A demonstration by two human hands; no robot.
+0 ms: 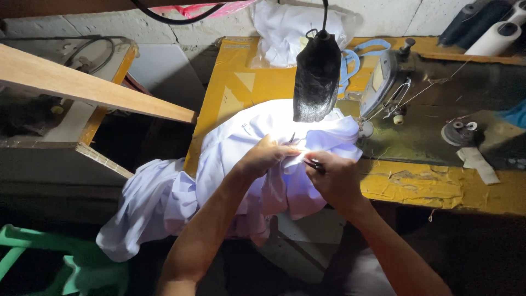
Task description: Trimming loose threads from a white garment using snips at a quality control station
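Note:
A white garment [235, 159] lies bunched on the yellow sewing table [230, 87] and hangs off its front edge toward my lap. My left hand [266, 155] pinches a fold of the cloth under the bright lamp light. My right hand [337, 178] sits just right of it, fingers closed on a small dark tool [314, 164], likely thread snips, whose tip touches the fabric. The two hands are almost touching.
A black-shaded lamp [316, 74] hangs over the work. The sewing machine [383, 77] stands behind on the right, with thread cones [493, 30] at the far right. More white cloth [290, 30] is piled at the back. A wooden plank [87, 85] juts in on the left, green plastic furniture [66, 263] below.

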